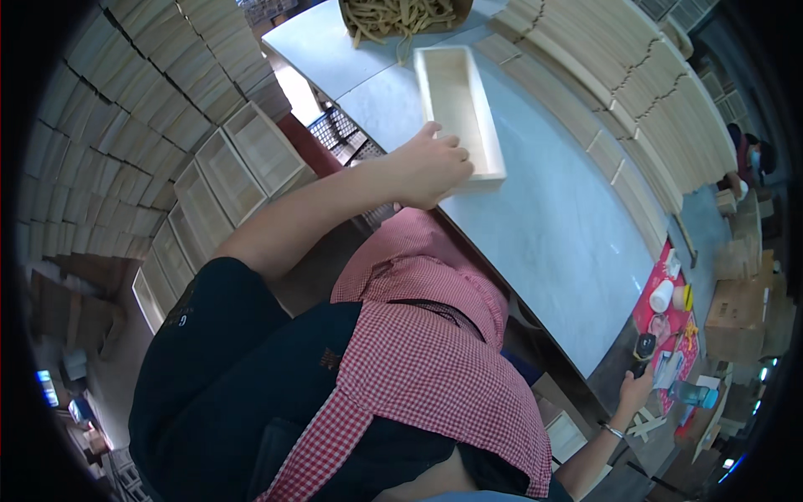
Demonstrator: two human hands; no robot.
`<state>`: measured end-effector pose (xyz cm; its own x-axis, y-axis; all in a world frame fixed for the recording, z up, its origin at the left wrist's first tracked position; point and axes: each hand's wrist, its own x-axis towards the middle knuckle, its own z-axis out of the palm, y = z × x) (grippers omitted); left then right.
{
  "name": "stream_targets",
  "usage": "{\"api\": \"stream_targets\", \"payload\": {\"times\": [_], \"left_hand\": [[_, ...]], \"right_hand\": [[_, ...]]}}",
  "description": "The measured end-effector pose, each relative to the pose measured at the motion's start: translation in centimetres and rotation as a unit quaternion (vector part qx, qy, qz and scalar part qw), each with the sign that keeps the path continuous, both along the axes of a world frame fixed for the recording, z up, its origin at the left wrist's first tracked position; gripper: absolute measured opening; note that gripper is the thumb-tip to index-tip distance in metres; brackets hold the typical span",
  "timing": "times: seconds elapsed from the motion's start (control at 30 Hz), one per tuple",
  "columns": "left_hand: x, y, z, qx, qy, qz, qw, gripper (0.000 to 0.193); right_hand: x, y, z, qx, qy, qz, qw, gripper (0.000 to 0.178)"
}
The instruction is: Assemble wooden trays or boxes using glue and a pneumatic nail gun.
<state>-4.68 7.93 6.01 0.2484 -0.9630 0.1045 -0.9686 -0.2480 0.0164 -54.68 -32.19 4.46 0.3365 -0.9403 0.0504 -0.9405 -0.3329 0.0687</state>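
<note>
A long, open-topped box of pale wood (456, 100) lies on the white tabletop (552, 226). My left hand (435, 167) grips its near left corner, fingers curled over the side wall onto the inside. Far off to the right, near the table's end, my right hand (637, 389) is closed around the handle of a black-and-yellow hand tool (644, 345). The tool is small in the view, and its exact kind cannot be made out. Beneath it lies a red patterned cloth (642, 314).
Thin wooden strips (401, 15) fill a carton at the far edge. Rows of boards (611, 75) line the table's right side, near a hammer (686, 243). A white bottle (661, 296) and blue bottle (694, 393) stand right. Stacked wooden boxes (222, 180) rise left.
</note>
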Motion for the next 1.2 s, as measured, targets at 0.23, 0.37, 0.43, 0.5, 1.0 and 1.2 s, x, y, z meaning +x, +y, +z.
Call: {"api": "stream_targets", "payload": {"times": [0.23,0.37,0.43,0.5,1.0,1.2], "left_hand": [[-2.8,3.7,-5.5,-0.294,0.133,0.208,0.923,0.034],[-0.6,2.7,-5.7,-0.406,0.351,0.356,0.765,0.035],[1.6,1.4,-5.5,-0.305,0.494,0.448,0.680,0.029],[2.6,0.0,-5.6,-0.285,0.450,0.453,0.715,0.029],[-3.6,5.4,-2.8,-0.553,0.256,0.259,0.749,0.034],[-4.5,14.5,-3.6,-0.610,0.321,0.416,0.593,0.034]], "right_hand": [[-0.8,-2.3,-2.8,0.016,-0.053,-0.049,0.997,0.043],[-0.4,-3.0,-3.2,-0.002,-0.110,0.009,0.994,0.040],[2.1,-3.5,-3.2,-0.051,-0.178,0.063,0.981,0.039],[5.8,-1.7,-3.2,-0.032,-0.237,0.125,0.963,0.038],[23.7,12.9,-3.5,0.120,-0.329,0.319,0.881,0.027],[25.6,13.6,-3.8,0.146,-0.299,0.338,0.880,0.030]]}}
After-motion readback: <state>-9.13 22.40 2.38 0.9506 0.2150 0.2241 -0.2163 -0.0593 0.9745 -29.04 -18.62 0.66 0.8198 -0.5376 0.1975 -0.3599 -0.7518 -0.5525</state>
